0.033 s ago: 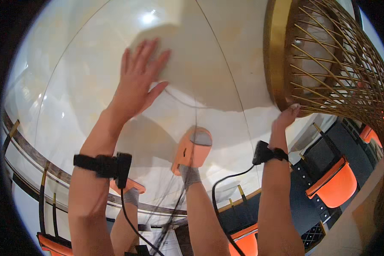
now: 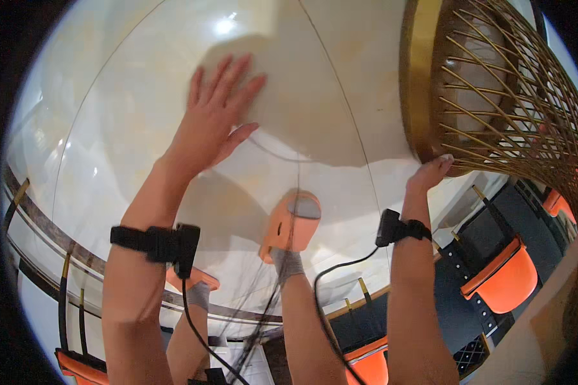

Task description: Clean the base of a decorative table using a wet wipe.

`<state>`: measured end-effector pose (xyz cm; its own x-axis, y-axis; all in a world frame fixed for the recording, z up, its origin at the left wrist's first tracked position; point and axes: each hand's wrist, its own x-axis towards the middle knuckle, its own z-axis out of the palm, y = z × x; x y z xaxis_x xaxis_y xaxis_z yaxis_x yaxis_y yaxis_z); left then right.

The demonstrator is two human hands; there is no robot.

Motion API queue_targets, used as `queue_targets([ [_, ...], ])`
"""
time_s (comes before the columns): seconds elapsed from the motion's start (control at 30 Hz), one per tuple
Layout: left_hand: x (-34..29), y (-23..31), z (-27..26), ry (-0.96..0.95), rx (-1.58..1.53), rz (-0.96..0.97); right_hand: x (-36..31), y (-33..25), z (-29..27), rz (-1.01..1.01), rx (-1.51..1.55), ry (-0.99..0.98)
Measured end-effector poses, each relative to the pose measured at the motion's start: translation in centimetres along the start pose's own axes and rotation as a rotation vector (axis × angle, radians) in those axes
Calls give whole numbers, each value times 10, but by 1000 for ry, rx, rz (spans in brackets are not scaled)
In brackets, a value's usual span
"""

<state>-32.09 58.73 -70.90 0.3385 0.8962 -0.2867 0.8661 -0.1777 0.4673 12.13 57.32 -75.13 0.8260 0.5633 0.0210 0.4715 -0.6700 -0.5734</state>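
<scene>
My left hand (image 2: pixel 213 119) is over the glossy pale tiled floor (image 2: pixel 308 115), palm down, fingers spread, with nothing in it. Whether it touches the tiles I cannot tell. At the right stands a gold wire-frame table base (image 2: pixel 420 77) with a broad metal ring at its foot and crossing thin rods above. My right hand (image 2: pixel 430 172) grips the near edge of that ring, its fingers curled at the rods and partly hidden.
My feet wear orange slippers (image 2: pixel 292 221). Orange-backed chairs (image 2: pixel 504 276) stand at the lower right, with another orange chair (image 2: pixel 80 367) at the lower left. Black cables (image 2: pixel 319 295) hang from the straps on my forearms.
My left hand has shifted slightly to the right and away from me over the floor. My right hand stays at the ring, with its wrist turned a little.
</scene>
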Motion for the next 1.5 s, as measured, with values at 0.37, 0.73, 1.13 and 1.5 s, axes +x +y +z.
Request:
queue_targets([
  [0.37,10,-37,-23,-32,123,152,-23,-126,34,-815,-257,-305],
  [0.73,21,-63,-24,105,-45,201,112,-277,150,-1398,-370,-419],
  [1.13,13,-76,-17,225,-156,233,9,-176,49,-1169,-562,-366],
  [1.5,-142,32,-57,143,-1700,-589,-45,-118,-82,74,-208,-709],
])
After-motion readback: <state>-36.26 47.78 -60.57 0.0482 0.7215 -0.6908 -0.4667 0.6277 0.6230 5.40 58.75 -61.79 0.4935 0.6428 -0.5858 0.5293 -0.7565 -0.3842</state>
